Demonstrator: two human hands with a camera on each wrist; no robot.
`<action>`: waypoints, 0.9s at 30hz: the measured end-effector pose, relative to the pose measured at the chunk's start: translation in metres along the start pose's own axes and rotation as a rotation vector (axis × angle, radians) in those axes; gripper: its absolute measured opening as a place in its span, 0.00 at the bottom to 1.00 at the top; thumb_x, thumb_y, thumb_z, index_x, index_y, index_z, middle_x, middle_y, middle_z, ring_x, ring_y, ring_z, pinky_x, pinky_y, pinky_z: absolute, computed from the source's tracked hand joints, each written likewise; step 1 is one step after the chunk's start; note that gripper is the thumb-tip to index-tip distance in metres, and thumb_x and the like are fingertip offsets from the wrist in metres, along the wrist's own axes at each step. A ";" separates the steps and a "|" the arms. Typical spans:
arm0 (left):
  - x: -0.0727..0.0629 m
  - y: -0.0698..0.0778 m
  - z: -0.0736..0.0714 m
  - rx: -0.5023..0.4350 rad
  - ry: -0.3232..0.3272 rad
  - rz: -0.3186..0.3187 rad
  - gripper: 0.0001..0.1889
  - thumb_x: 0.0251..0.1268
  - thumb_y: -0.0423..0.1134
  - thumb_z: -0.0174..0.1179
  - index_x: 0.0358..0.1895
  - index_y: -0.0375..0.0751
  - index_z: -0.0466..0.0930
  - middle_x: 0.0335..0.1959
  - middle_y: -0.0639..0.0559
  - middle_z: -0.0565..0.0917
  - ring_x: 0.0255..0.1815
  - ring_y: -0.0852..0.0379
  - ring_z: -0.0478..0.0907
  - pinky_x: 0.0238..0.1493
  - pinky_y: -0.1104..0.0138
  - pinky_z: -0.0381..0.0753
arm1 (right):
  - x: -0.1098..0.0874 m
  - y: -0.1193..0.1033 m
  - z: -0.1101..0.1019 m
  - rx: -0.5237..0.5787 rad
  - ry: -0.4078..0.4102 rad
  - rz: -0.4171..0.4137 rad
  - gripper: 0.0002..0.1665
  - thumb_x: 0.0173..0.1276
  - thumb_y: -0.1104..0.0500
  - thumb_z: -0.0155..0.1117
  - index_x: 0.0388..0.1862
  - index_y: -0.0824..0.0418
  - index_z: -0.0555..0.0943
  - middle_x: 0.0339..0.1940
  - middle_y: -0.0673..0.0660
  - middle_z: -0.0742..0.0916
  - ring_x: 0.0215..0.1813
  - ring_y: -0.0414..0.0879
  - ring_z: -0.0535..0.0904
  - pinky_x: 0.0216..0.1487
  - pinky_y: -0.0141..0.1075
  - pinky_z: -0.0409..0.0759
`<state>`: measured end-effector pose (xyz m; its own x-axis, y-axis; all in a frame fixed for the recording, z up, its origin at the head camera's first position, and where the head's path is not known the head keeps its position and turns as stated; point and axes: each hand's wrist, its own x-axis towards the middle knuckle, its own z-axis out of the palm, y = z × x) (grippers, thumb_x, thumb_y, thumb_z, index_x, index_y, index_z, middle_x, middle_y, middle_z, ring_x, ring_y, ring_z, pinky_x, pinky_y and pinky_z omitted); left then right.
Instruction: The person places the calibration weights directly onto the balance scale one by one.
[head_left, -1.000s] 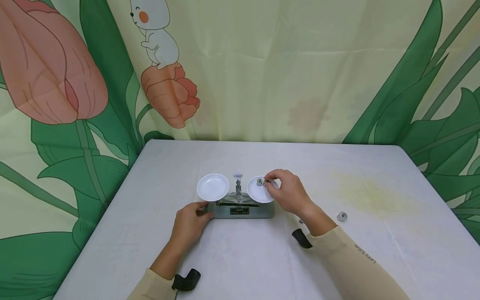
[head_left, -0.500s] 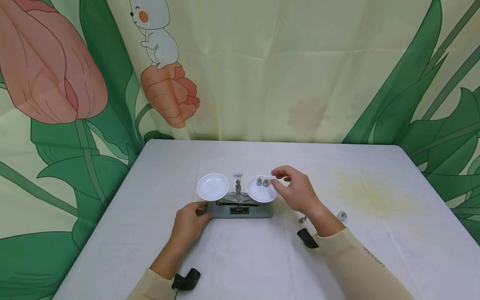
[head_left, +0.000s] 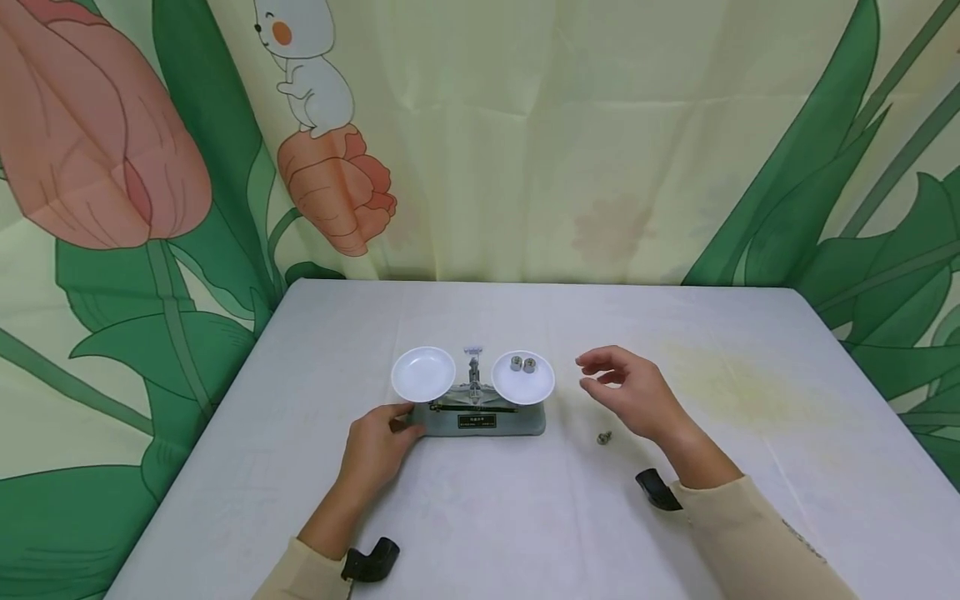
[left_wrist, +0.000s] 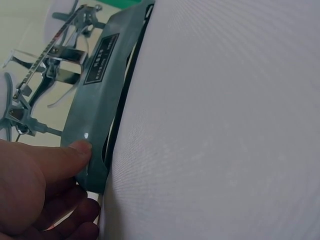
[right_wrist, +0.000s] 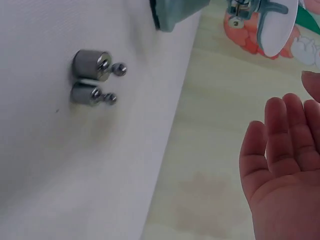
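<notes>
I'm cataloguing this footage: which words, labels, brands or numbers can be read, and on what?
None can be read for sure.
Black label on the balance base: lettering, too small and blurred.
Balance beam: dark marks, too small.
Right sleeve: dark print, too small.

I am at some sort of indoor set-up: a pale curtain (head_left: 480, 167) with soft folds hangs behind my white-covered tabletop (head_left: 300, 350), printed with a pink tulip (head_left: 105, 133), green leaves (head_left: 795, 175) and a white animal (head_left: 322, 87) on a carrot (head_left: 322, 183). The balance (head_left: 480, 421) before me suits a classroom or lab; which, I cannot tell.
</notes>
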<state>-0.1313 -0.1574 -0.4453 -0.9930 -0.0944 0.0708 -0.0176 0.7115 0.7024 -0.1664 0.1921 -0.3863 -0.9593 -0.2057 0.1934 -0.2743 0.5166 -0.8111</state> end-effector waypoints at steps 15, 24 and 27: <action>0.000 0.000 -0.001 0.007 -0.003 0.010 0.19 0.58 0.34 0.72 0.52 0.31 0.85 0.47 0.41 0.87 0.43 0.47 0.83 0.41 0.53 0.83 | -0.032 0.039 -0.024 -0.135 -0.115 0.075 0.13 0.68 0.66 0.67 0.51 0.62 0.83 0.46 0.56 0.87 0.45 0.48 0.82 0.44 0.33 0.80; 0.000 -0.002 0.001 0.001 0.008 0.022 0.19 0.57 0.34 0.73 0.52 0.32 0.85 0.47 0.41 0.87 0.43 0.47 0.84 0.41 0.53 0.83 | -0.035 0.047 -0.018 -0.191 -0.211 0.082 0.11 0.65 0.66 0.66 0.47 0.59 0.84 0.43 0.48 0.87 0.46 0.46 0.83 0.48 0.39 0.80; 0.000 -0.002 0.001 -0.003 0.004 0.021 0.19 0.57 0.34 0.73 0.52 0.32 0.85 0.47 0.41 0.87 0.44 0.47 0.84 0.42 0.53 0.83 | -0.035 0.047 -0.017 -0.217 -0.221 0.100 0.10 0.65 0.65 0.67 0.45 0.58 0.84 0.41 0.47 0.86 0.45 0.46 0.82 0.47 0.39 0.79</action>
<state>-0.1317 -0.1585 -0.4471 -0.9927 -0.0820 0.0886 0.0040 0.7112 0.7029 -0.1466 0.2377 -0.4225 -0.9510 -0.3081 -0.0250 -0.2101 0.7037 -0.6788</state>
